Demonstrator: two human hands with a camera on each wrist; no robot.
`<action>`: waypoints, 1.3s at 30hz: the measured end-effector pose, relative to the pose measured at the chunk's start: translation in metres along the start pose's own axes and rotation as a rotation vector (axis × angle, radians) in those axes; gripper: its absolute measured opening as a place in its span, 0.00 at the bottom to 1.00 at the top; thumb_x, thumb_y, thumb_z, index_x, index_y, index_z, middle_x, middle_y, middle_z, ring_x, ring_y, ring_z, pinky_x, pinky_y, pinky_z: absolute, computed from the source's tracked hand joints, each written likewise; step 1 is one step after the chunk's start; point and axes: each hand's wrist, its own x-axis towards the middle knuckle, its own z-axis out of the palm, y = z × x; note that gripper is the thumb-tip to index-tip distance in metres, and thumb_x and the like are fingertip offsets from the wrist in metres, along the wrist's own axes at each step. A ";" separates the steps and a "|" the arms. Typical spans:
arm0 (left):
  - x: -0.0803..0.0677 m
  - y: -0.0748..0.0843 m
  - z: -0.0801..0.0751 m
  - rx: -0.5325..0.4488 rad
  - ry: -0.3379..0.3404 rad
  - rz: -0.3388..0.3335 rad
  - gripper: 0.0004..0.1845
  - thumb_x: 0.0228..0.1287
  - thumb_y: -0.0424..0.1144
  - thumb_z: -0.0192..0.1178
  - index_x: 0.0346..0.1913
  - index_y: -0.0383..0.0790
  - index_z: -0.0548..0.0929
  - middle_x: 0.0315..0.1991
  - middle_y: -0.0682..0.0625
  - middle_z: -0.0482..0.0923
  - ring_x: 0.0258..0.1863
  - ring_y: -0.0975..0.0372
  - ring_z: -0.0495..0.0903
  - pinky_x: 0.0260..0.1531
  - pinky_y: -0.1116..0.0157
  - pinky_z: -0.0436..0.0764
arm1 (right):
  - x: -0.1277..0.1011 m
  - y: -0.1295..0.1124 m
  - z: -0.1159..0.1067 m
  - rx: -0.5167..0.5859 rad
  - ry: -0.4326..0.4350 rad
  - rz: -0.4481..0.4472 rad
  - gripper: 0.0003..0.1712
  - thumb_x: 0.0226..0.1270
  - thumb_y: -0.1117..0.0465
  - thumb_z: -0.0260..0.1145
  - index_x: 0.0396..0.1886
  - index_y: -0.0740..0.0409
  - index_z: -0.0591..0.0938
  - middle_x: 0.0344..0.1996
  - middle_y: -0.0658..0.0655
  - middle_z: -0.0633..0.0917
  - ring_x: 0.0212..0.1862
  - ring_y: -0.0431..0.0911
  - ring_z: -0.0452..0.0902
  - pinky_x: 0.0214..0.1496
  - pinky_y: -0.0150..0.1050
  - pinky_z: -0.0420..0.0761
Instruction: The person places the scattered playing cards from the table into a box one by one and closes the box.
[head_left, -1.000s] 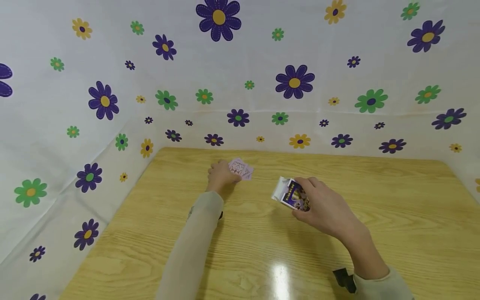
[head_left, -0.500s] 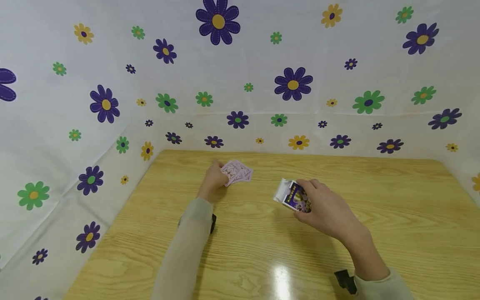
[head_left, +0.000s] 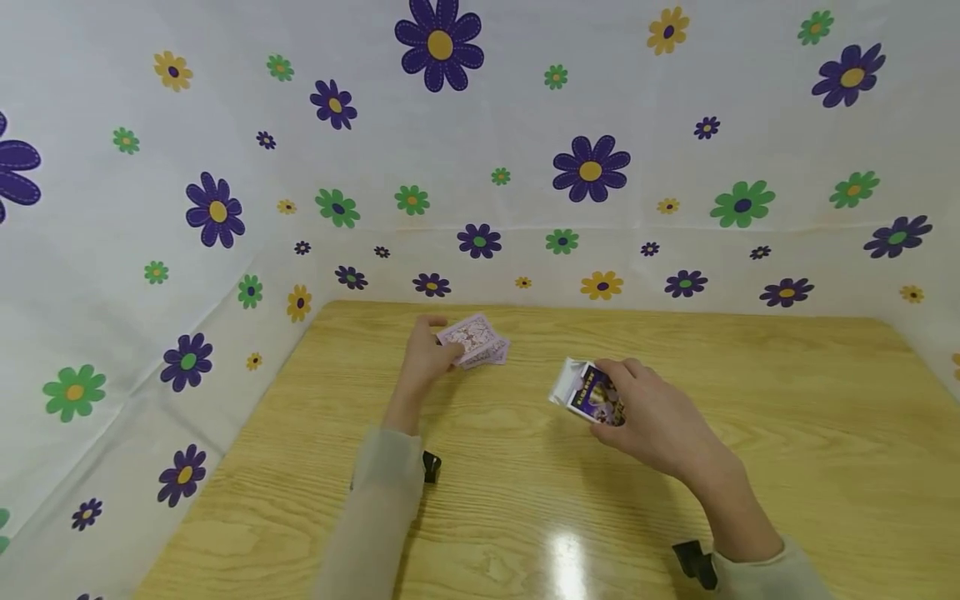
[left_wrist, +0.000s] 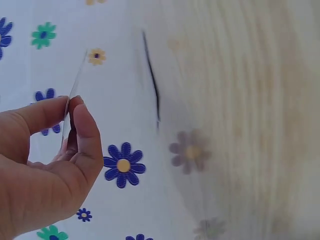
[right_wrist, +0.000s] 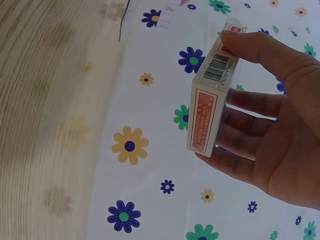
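My left hand [head_left: 424, 360] pinches a pink-backed playing card [head_left: 471, 335] between thumb and fingers at the back left of the table. From the left wrist view this card [left_wrist: 78, 75] appears edge-on, as a thin line. Partly behind it in the head view, more pink playing cards [head_left: 495, 353] lie overlapping on the table. To the right, my right hand [head_left: 667, 421] grips a purple card box [head_left: 600, 397] by its sides, above the table. Its white flap [head_left: 567, 380] stands open, pointing left. In the right wrist view, a barcode and a red-framed label show on the box [right_wrist: 205, 120].
The wood-grain table [head_left: 525, 483] is glossy and reflects light near its front. A white cloth [head_left: 510, 100] with purple, green and yellow flowers hangs behind it and along the left side. Black straps [head_left: 696, 565] show at the sleeves.
My left hand has shifted left and drawn one card away from the others, and that card is now tilted up. The right hand and box stay almost still.
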 end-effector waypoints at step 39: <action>-0.092 0.067 -0.007 -0.156 -0.129 0.459 0.25 0.66 0.27 0.61 0.65 0.39 0.68 0.33 0.41 0.81 0.26 0.45 0.76 0.23 0.67 0.77 | 0.025 -0.020 -0.001 0.043 0.037 0.072 0.45 0.57 0.51 0.75 0.71 0.62 0.68 0.57 0.68 0.77 0.42 0.51 0.77 0.32 0.41 0.79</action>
